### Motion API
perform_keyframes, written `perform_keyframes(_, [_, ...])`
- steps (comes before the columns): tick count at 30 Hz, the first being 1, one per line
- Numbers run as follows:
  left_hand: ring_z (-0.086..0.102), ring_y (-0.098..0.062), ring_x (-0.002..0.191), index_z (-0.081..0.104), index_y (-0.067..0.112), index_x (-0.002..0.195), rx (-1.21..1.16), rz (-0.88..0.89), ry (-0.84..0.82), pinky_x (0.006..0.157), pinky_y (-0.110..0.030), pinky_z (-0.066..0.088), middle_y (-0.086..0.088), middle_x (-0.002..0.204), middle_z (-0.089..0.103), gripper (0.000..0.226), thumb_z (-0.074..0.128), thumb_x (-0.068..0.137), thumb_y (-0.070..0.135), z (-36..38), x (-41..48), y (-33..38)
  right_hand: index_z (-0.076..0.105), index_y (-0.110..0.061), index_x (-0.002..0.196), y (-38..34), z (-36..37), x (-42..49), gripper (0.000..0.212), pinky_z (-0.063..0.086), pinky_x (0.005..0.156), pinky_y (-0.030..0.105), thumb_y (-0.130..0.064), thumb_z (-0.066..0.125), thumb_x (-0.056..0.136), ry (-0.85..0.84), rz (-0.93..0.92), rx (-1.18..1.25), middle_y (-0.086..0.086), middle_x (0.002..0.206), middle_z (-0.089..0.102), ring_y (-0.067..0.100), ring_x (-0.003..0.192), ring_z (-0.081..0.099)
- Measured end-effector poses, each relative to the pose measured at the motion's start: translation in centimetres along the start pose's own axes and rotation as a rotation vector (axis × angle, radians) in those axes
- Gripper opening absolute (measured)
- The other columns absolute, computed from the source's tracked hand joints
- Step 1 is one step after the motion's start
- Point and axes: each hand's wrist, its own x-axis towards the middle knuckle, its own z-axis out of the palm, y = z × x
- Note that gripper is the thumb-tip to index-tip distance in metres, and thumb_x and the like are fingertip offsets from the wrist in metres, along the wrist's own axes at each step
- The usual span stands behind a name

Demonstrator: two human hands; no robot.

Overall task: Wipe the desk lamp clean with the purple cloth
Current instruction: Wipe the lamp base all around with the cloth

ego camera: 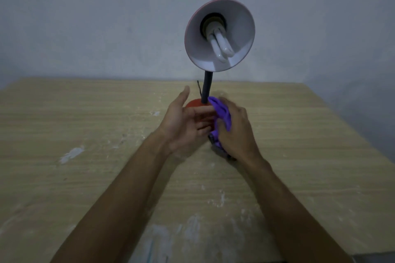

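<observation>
From the head camera, the desk lamp [208, 89] stands near the far edge of a pale wooden table [85, 177], close to the grey wall [85, 17]. Its long axis runs upright: a dark neck rises straight from the red base [193, 103] to the shade [220, 35]. The shade is tipped so its open mouth points back toward the viewer and slightly down, showing the white inside and a looped white bulb [220, 46]. A thin dark cord [199, 88] shows just left of the neck.

Both bare forearms reach in from the bottom edge and meet at the base. The left hand [188, 121] is spread, thumb raised, fingers stretched across the front of the red base; whether they press on it I cannot tell. The right hand [237, 128] is closed around the bunched purple cloth [221, 113], which sits against the base's right side, its upper end just beside the foot of the neck. The cloth and right hand look smeared with motion blur.

White smears and flecks mark the tabletop nearer the viewer.
</observation>
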Motion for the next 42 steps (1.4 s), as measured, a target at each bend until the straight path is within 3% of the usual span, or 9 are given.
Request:
perform_keyframes(3, [0.069, -0.021, 0.119, 0.076, 0.011, 0.122, 0.711, 0.217, 0.260, 0.114, -0.044, 0.048, -0.009, 0.123, 0.076, 0.051, 0.065, 0.097, 0.054, -2.5, 1.2, 0.8, 0.047, -0.030, 0.142, 0.7, -1.1, 1.7, 0.058, 0.052, 0.083, 0.031, 0.000, 0.055, 0.093, 0.138, -0.111, -0.168, 0.007, 0.130, 0.054, 0.022, 0.106, 0.061])
perform_keyframes(6, [0.048, -0.014, 0.137, 0.050, 0.025, 0.151, 1.247, 0.325, 0.322, 0.110, -0.031, 0.039, 0.000, 0.154, 0.050, 0.093, 0.092, 0.072, 0.051, -6.1, 3.0, 0.4, 0.056, -0.022, 0.132, 1.2, -1.4, 3.9, 0.047, 0.056, 0.078, 0.031, 0.002, 0.061, 0.092, 0.179, -0.169, -0.316, 0.010, 0.126, 0.055, 0.026, 0.103, 0.062])
perform_keyframes(9, [0.037, -0.018, 0.148, 0.026, 0.032, 0.162, 1.262, 0.290, 0.244, 0.119, -0.042, 0.039, 0.002, 0.166, 0.033, 0.133, 0.096, 0.053, 0.065, -7.8, 4.5, -0.4, 0.068, -0.013, 0.125, 1.7, 0.0, 5.6, 0.036, 0.052, 0.100, 0.033, -0.003, 0.066, 0.090, 0.049, -0.277, -0.388, 0.012, 0.134, 0.055, 0.026, 0.118, 0.058])
perform_keyframes(16, [0.057, -0.016, 0.130, 0.043, 0.028, 0.155, 1.311, 0.366, 0.167, 0.112, -0.046, 0.049, 0.002, 0.149, 0.057, 0.112, 0.082, 0.062, 0.077, -9.5, 6.0, -0.6, 0.051, -0.039, 0.150, 3.8, 3.1, 4.7, 0.058, 0.033, 0.116, 0.049, -0.066, 0.041, 0.100, -0.285, -0.359, -0.631, -0.002, 0.159, 0.038, 0.023, 0.146, 0.033])
perform_keyframes(21, [0.057, -0.009, 0.128, 0.045, 0.033, 0.153, 1.266, 0.377, 0.187, 0.110, -0.039, 0.051, 0.011, 0.148, 0.056, 0.119, 0.089, 0.052, 0.078, -9.5, 6.4, -0.8, 0.057, -0.044, 0.144, 5.5, 2.0, 5.3, 0.046, 0.045, 0.097, 0.048, -0.057, 0.040, 0.103, -0.203, -0.363, -0.639, -0.009, 0.155, 0.042, 0.024, 0.135, 0.040])
perform_keyframes(29, [0.055, -0.008, 0.131, 0.044, 0.038, 0.153, 1.232, 0.360, 0.183, 0.112, -0.036, 0.048, 0.017, 0.150, 0.053, 0.117, 0.088, 0.053, 0.081, -9.3, 6.0, -0.8, 0.075, -0.015, 0.118, 8.0, -1.7, 8.5, 0.027, 0.043, 0.098, 0.031, -0.026, 0.054, 0.104, -0.075, -0.217, -0.481, 0.012, 0.133, 0.056, 0.036, 0.112, 0.056])
perform_keyframes(32, [0.056, -0.010, 0.129, 0.045, 0.036, 0.153, 1.232, 0.363, 0.199, 0.110, -0.038, 0.050, 0.012, 0.149, 0.054, 0.114, 0.085, 0.056, 0.082, -9.3, 6.2, -0.8, 0.062, -0.029, 0.138, 5.8, -1.1, 7.0, 0.034, 0.035, 0.098, 0.021, -0.025, 0.051, 0.106, -0.095, -0.332, -0.400, 0.001, 0.143, 0.049, 0.019, 0.121, 0.043])
perform_keyframes(37, [0.057, -0.009, 0.127, 0.046, 0.036, 0.151, 1.212, 0.366, 0.216, 0.108, -0.038, 0.053, 0.013, 0.148, 0.055, 0.115, 0.088, 0.054, 0.079, -9.7, 6.7, -1.0, 0.058, -0.047, 0.140, 6.1, 0.3, 7.0, 0.047, 0.040, 0.106, 0.040, -0.026, 0.044, 0.100, -0.289, -0.501, -0.604, -0.004, 0.150, 0.046, 0.025, 0.125, 0.041])
perform_keyframes(42, [0.058, -0.006, 0.125, 0.049, 0.038, 0.149, 1.173, 0.378, 0.233, 0.107, -0.033, 0.052, 0.017, 0.143, 0.056, 0.117, 0.089, 0.047, 0.082, -9.8, 6.7, -1.0, 0.069, -0.036, 0.132, 8.3, -1.7, 10.0, 0.063, 0.050, 0.097, 0.044, -0.015, 0.053, 0.075, -0.145, -0.230, -0.540, 0.005, 0.129, 0.056, 0.037, 0.109, 0.053])
